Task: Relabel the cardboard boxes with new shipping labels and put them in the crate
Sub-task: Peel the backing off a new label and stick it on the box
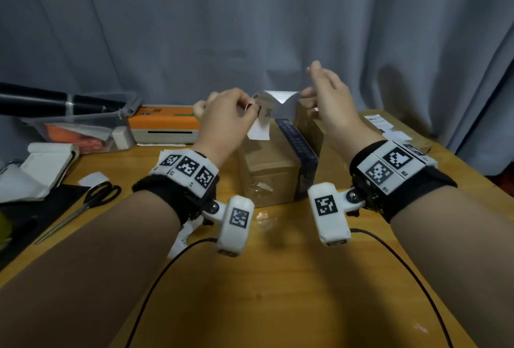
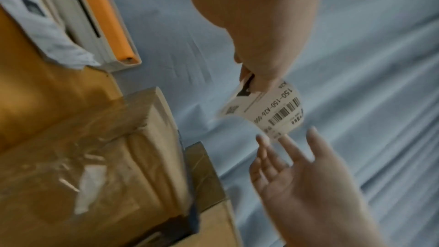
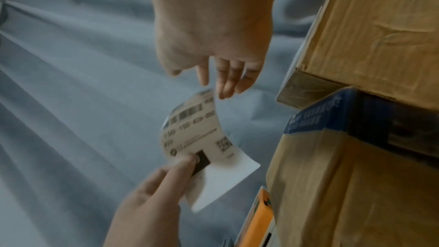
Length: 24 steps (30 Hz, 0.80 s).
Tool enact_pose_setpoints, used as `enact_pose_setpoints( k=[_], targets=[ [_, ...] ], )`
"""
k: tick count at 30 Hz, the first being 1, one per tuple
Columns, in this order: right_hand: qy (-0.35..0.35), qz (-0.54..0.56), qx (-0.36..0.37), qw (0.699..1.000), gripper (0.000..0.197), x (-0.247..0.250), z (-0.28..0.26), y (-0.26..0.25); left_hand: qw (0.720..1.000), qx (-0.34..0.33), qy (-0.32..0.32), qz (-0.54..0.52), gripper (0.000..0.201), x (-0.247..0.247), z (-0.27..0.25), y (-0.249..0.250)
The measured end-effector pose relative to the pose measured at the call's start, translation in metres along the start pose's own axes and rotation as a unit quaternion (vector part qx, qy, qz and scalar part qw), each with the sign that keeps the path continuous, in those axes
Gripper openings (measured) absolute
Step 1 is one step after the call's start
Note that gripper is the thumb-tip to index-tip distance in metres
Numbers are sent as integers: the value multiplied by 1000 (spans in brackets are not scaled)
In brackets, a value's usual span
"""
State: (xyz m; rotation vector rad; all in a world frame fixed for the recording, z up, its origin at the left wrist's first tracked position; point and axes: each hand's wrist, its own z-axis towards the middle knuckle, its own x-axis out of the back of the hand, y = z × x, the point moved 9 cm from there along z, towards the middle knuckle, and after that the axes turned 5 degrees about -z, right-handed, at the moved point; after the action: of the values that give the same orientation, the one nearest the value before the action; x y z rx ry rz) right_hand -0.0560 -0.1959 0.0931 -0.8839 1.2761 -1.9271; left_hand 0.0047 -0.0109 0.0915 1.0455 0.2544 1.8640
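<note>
Above the near cardboard box (image 1: 274, 164), mid-table (image 1: 278, 278): shipping label (image 1: 271, 104) held up in the air, long axis running left to right, bowed in an arc. Left hand (image 1: 222, 122) pinching its left end, white backing flap hanging down below the fingers. Right hand (image 1: 329, 97) at the right end, fingers loose and spread; contact hard to judge from the head view. Second box (image 1: 308, 125) just behind, flat carton (image 1: 395, 130) far right, orange-topped printer (image 1: 165, 125) far left, scissors (image 1: 83, 205) near left.

Left wrist view: printed face on show, barcode and "150-150" text, hidden from the head view. Thumb and finger clamped on one end; right hand's fingertips (image 2: 262, 138) straight, barely touching the other end or just short of it, gripping nothing.

Right wrist view: blurred, but backing (image 3: 225, 179) peeled away from the label near the left hand's pinch; right fingers open, right by the far edge.
</note>
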Motion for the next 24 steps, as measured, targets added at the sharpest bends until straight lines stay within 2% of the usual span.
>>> enact_pose_setpoints(
  k=[1, 3, 5, 7, 11, 13, 15, 18, 20, 21, 24],
  targets=[
    [-19, -5, 18, 1000, 41, 1, 0, -1, 994, 45, -21, -97, 17, -4, 3, -12],
    [-76, -25, 39, 996, 53, -3, 1, 4, 962, 102, -42, -250, 23, -10, 3, -23],
    [-118, -46, 38, 991, 65, -11, 3, 16, 938, 139, -61, -312, 24, -15, 1, -25],
    [-129, -51, 18, 990, 60, -18, 5, 27, 925, 161, -91, -331, 20, -23, -2, -24],
    [-97, -12, -21, 995, 6, -20, 8, 40, 924, 174, -123, -318, 19, -37, -2, -28],
    [-88, -17, -43, 995, 11, -20, 12, 48, 927, 166, -138, -305, 19, -42, -2, -29],
    [-92, -3, -77, 993, 14, -20, 13, 56, 940, 150, -159, -261, 31, -46, -2, -31],
    [-110, 29, -117, 987, 18, -23, 9, 63, 954, 145, -219, -146, 80, -57, -9, -43],
    [-118, 41, -140, 982, 18, -25, 6, 65, 945, 135, -282, -92, 98, -68, -20, -48],
    [-120, 48, -156, 979, 16, -26, 4, 67, 935, 130, -318, -85, 98, -73, -27, -48],
    [-111, 59, -194, 973, 9, -24, 0, 68, 909, 125, -396, -41, 79, -77, -48, -46]
  ],
)
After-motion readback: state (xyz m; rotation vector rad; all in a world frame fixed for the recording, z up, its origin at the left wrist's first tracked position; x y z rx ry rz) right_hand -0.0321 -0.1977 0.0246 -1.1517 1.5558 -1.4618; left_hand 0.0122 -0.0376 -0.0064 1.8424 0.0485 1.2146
